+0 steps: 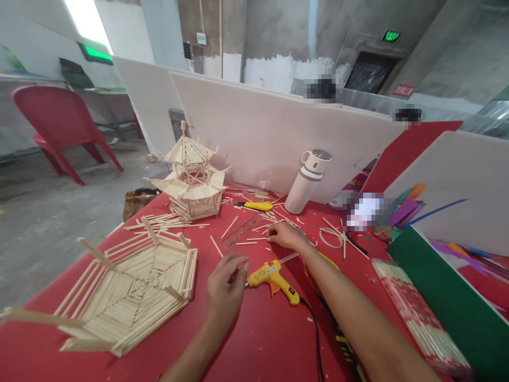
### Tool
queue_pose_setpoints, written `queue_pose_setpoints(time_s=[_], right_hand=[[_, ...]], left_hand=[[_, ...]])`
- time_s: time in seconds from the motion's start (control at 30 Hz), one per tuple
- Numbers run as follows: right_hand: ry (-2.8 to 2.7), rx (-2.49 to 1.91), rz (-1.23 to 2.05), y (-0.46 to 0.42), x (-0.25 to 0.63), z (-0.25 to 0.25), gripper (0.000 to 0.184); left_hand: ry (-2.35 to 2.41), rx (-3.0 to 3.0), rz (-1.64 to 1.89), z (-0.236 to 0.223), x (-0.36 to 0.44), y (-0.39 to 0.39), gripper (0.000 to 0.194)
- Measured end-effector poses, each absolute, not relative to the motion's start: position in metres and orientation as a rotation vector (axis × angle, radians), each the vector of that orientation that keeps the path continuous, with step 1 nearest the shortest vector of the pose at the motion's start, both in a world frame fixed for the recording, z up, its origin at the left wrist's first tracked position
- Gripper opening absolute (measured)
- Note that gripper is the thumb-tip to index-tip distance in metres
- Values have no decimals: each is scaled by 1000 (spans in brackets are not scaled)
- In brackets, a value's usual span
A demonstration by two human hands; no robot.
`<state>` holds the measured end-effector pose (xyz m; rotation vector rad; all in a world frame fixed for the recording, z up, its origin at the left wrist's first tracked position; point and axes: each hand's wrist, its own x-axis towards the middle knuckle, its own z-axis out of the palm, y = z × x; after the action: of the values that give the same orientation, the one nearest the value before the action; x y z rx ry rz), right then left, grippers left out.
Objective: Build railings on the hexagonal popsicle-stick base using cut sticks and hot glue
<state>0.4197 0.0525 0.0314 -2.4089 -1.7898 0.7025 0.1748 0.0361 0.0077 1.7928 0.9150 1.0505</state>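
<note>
My left hand rests on the red table, fingers curled in a pinch at the tip of the yellow hot-glue gun; what it pinches is too small to make out. My right hand reaches farther back, its fingers bent down on loose wooden sticks beside a clear ruler. A flat hexagonal stick panel lies to the left of my left hand. A stick-built pagoda model stands behind it.
A white bottle and a yellow utility knife sit near the white partition. A pack of sticks and a green box lie at right. The glue gun's black cord runs toward me. A red chair stands at far left.
</note>
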Motion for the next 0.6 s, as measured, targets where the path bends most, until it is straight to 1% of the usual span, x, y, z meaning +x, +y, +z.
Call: queue_pose_setpoints(time_s=[0.17, 0.37, 0.47, 0.6], right_hand=[[-1826, -2340, 744, 58, 430, 15, 29], [-1873, -2257, 830, 64, 439, 9, 29], [-1892, -2233, 884, 69, 444, 7, 31], [-1912, -2230, 949, 74, 446, 4, 32]], left_hand=[[937, 1746, 1063, 5, 177, 36, 21], [977, 1732, 1083, 5, 177, 37, 23], [997, 1706, 1096, 5, 176, 38, 29], [1017, 1660, 1087, 5, 175, 38, 42]])
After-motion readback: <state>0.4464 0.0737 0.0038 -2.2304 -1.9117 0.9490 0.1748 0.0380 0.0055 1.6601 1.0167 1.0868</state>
